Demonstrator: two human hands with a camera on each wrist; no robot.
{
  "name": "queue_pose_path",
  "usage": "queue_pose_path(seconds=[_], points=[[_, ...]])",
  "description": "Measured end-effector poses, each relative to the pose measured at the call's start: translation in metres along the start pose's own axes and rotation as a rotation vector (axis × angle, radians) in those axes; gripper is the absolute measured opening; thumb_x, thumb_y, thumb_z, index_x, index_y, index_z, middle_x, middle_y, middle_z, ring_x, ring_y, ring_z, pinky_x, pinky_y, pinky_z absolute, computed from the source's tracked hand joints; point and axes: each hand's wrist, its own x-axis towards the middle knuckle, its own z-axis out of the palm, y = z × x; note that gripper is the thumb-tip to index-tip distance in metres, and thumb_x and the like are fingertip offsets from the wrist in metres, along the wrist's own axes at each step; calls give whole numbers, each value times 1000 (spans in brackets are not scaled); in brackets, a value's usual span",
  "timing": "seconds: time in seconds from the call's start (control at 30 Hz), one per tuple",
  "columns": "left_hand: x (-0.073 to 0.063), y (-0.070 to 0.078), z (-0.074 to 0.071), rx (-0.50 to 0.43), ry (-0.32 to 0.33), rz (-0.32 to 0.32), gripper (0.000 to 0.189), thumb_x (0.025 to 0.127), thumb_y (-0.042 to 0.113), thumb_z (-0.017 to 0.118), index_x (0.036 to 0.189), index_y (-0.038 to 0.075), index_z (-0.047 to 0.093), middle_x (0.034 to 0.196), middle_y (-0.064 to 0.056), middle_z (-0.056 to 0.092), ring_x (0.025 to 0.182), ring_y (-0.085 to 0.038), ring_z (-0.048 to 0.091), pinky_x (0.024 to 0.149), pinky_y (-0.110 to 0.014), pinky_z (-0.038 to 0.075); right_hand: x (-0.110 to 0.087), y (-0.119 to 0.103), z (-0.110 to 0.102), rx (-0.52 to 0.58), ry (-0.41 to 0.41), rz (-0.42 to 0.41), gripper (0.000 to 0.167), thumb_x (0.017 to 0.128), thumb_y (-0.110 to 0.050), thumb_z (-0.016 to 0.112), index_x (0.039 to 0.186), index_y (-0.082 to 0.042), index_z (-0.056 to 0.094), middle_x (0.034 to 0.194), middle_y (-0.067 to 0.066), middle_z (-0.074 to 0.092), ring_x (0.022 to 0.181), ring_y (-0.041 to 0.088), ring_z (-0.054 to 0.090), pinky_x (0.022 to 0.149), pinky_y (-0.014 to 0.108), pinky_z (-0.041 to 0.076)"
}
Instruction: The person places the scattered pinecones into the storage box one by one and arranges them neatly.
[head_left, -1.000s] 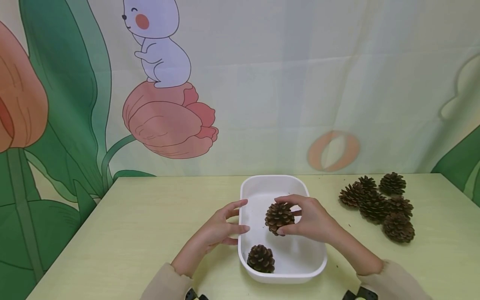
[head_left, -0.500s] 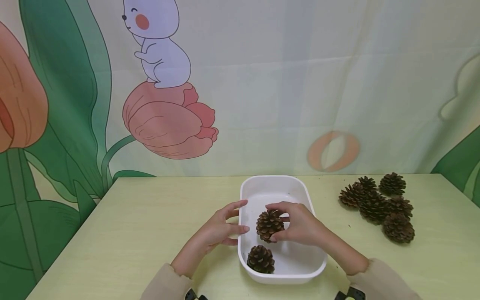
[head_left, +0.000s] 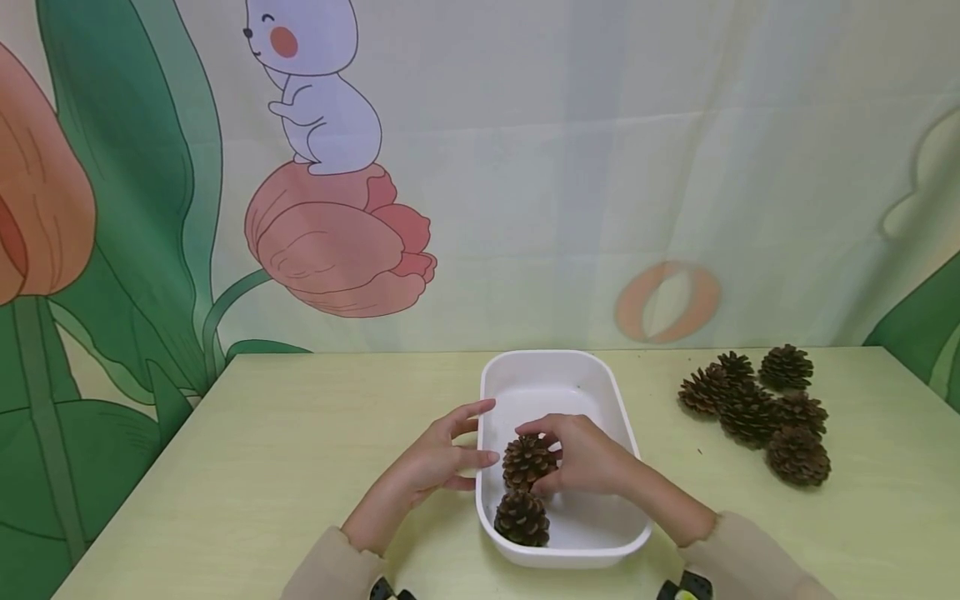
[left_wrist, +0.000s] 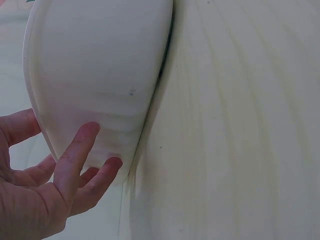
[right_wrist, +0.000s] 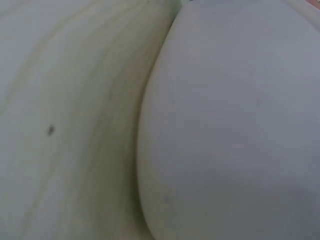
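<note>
In the head view a white plastic tub [head_left: 600, 533] stands on the table. My left hand [head_left: 438, 454] holds its left side. Thumb and index tips reach over the rim, and other fingers [left_wrist: 82, 145] rest against the outer wall in the left wrist view. Inside the tub, my right hand [head_left: 588, 457] grips a brown pine cone [head_left: 527, 461] between thumb and fingers. Just in front of it, a second pine cone [head_left: 522, 518] sits in the near left corner; the two look close, but contact is unclear. The right wrist view shows the tub wall [right_wrist: 230, 130], not the hand.
Several pine cones [head_left: 750, 410] lie clustered at the right on the pale yellow table [head_left: 337, 417]. A printed cloth backdrop [head_left: 525, 208] hangs behind the table's far edge. Tiny dark crumbs dot the surface.
My right hand has moved left and toward the near end of the tub with its pine cone, bringing it close to the other one. The left hand has stayed put.
</note>
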Motion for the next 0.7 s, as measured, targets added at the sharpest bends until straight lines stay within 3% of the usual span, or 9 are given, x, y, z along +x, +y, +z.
queue_pose_path(seconds=[0.13, 0.37, 0.7], points=[[0, 0, 0, 3, -1, 1, 66, 83, -1, 62, 141, 13, 33, 141, -27, 26, 100, -32, 56, 75, -45, 54, 1, 1, 0, 40, -49, -14, 63, 63, -11, 81, 120, 3, 55, 116, 15, 59, 94, 25, 59, 75, 23, 53], [-1, 0, 1, 4, 2, -2, 66, 83, -1, 62, 141, 14, 33, 140, -26, 26, 101, -32, 55, 75, -46, 54, -2, 4, -6, 182, -152, -21, 67, 73, -8, 73, 130, 10, 42, 123, 22, 52, 108, 33, 53, 84, 30, 52], [-1, -1, 1, 3, 5, -5, 67, 82, 1, 63, 141, 15, 34, 141, -26, 26, 104, -33, 54, 76, -46, 54, 0, 3, -2, 203, -82, -30, 56, 73, -9, 75, 120, 11, 51, 117, 22, 57, 100, 32, 59, 79, 24, 53]])
